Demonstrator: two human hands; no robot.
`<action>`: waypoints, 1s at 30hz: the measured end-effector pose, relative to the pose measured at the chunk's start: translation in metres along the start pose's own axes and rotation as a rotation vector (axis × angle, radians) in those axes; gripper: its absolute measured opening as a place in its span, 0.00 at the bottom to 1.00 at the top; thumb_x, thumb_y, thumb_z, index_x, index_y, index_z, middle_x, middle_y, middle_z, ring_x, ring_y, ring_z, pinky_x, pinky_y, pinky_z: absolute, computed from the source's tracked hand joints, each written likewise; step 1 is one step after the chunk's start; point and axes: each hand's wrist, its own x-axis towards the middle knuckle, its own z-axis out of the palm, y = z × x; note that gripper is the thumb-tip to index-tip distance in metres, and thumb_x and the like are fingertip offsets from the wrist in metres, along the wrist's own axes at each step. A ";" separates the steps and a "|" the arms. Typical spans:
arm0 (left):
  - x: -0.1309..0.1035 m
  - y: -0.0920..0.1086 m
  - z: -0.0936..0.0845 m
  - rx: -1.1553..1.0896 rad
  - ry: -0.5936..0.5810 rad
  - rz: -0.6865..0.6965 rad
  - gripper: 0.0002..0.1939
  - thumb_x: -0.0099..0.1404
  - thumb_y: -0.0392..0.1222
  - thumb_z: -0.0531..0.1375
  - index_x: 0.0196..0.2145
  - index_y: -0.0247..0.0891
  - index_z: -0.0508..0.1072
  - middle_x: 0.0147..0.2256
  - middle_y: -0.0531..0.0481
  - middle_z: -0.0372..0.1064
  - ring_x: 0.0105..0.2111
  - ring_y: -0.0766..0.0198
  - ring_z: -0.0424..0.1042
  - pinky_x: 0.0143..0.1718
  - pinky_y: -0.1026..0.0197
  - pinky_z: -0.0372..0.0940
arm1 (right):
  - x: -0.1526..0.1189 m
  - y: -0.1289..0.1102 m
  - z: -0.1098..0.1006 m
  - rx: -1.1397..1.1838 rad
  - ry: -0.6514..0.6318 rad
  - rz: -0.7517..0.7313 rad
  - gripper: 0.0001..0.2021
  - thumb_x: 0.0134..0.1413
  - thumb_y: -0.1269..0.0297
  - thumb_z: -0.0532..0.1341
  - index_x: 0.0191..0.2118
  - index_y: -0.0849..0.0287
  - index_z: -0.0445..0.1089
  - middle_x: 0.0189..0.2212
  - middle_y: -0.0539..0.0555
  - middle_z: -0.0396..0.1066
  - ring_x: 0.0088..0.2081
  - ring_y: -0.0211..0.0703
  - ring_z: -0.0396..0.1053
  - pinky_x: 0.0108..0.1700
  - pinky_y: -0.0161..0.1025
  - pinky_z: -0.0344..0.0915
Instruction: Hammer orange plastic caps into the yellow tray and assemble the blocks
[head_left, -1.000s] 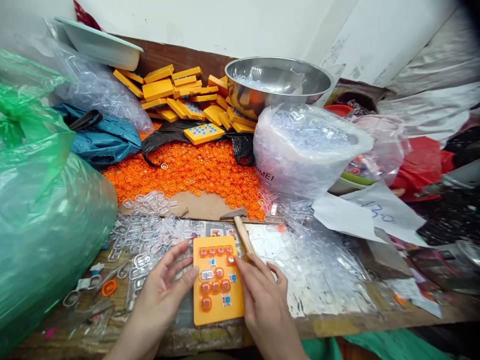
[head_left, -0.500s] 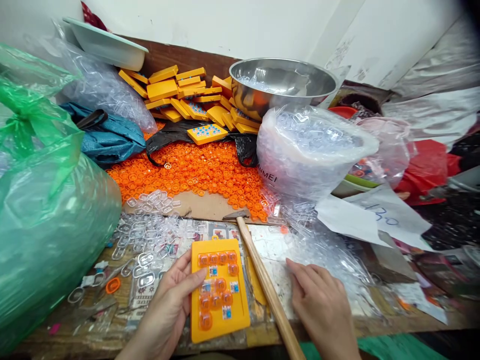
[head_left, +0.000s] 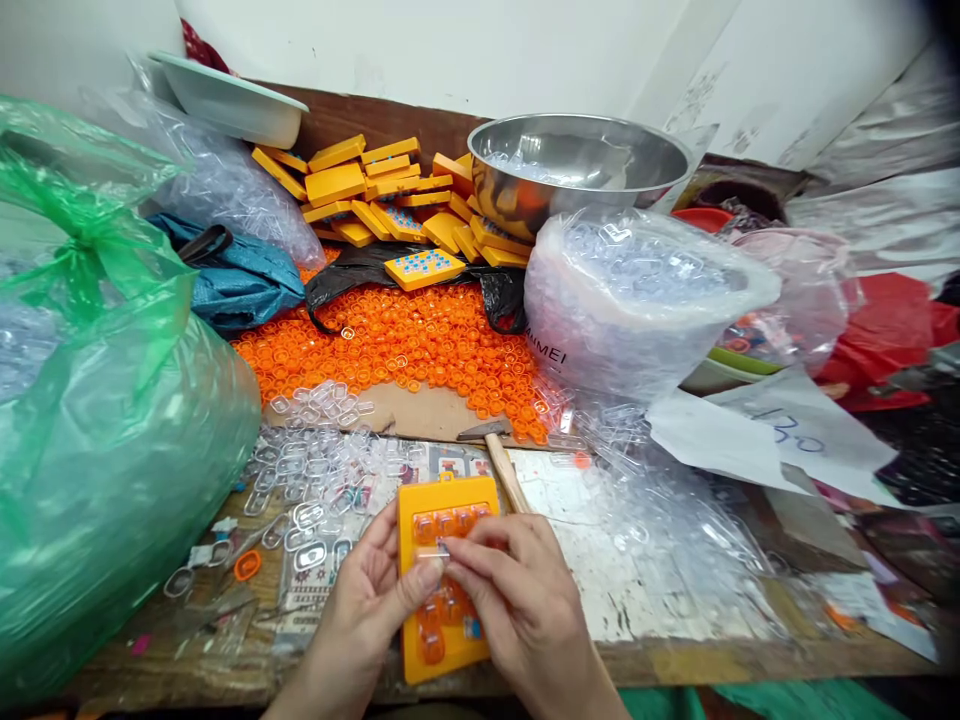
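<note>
My left hand grips a yellow plastic panel by its left side, with the thumb across its face. The panel carries rows of orange rounded caps and a few small blue-and-white patterned squares. Over its middle, the fingertips of my right hand pinch a small clear plastic piece, which the left thumb also touches. Fingers hide part of the panel's face. Behind the right hand lies a hammer, its wooden handle partly covered.
Loose clear plastic pieces are scattered at left, beside a bulging green bag. Orange caps are heaped behind, below piled yellow panels. A steel bowl, a filled plastic bag and paper sheets stand or lie at right.
My right hand has moved left from the tabletop to the panel and now pinches a small clear piece there. My left hand still holds the panel. The view has shifted slightly.
</note>
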 end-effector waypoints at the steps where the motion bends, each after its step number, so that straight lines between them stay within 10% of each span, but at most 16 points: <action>1: 0.000 -0.001 0.000 -0.006 0.000 0.001 0.41 0.58 0.37 0.68 0.64 0.41 0.54 0.57 0.38 0.68 0.56 0.49 0.67 0.56 0.53 0.64 | -0.003 0.001 0.001 -0.019 0.025 0.016 0.12 0.54 0.76 0.63 0.41 0.50 0.75 0.35 0.52 0.68 0.38 0.42 0.65 0.40 0.40 0.65; 7: 0.000 -0.004 0.001 -0.015 0.041 0.021 0.39 0.59 0.40 0.68 0.64 0.43 0.56 0.57 0.40 0.68 0.56 0.48 0.68 0.56 0.52 0.65 | -0.013 0.009 0.012 0.156 0.105 0.354 0.16 0.52 0.64 0.67 0.45 0.51 0.62 0.52 0.57 0.58 0.53 0.50 0.64 0.51 0.47 0.66; 13: -0.002 -0.016 -0.002 0.149 0.152 0.118 0.42 0.57 0.44 0.69 0.64 0.39 0.55 0.56 0.39 0.69 0.55 0.48 0.69 0.56 0.53 0.66 | -0.009 -0.001 0.016 0.585 0.049 0.617 0.27 0.53 0.57 0.65 0.52 0.46 0.50 0.46 0.55 0.68 0.45 0.47 0.73 0.43 0.44 0.73; 18: -0.002 -0.013 0.005 0.100 0.144 0.123 0.37 0.57 0.42 0.69 0.61 0.38 0.59 0.54 0.39 0.71 0.53 0.48 0.71 0.53 0.54 0.69 | -0.002 0.013 -0.003 0.241 -0.051 0.448 0.22 0.59 0.51 0.58 0.55 0.48 0.53 0.45 0.55 0.73 0.42 0.44 0.76 0.39 0.40 0.75; 25: 0.002 0.009 0.012 -0.108 0.238 -0.216 0.22 0.59 0.40 0.67 0.51 0.37 0.71 0.43 0.43 0.78 0.45 0.49 0.77 0.48 0.50 0.72 | 0.043 0.102 -0.060 -0.510 -0.096 0.459 0.11 0.60 0.61 0.60 0.44 0.61 0.71 0.46 0.58 0.71 0.52 0.52 0.67 0.56 0.58 0.60; 30: 0.001 -0.001 0.007 -0.341 0.000 -0.391 0.23 0.63 0.52 0.61 0.48 0.32 0.74 0.43 0.39 0.78 0.51 0.44 0.73 0.56 0.45 0.65 | 0.060 0.122 -0.058 -0.740 -0.265 0.456 0.12 0.61 0.60 0.61 0.47 0.61 0.70 0.47 0.55 0.70 0.46 0.45 0.70 0.49 0.50 0.68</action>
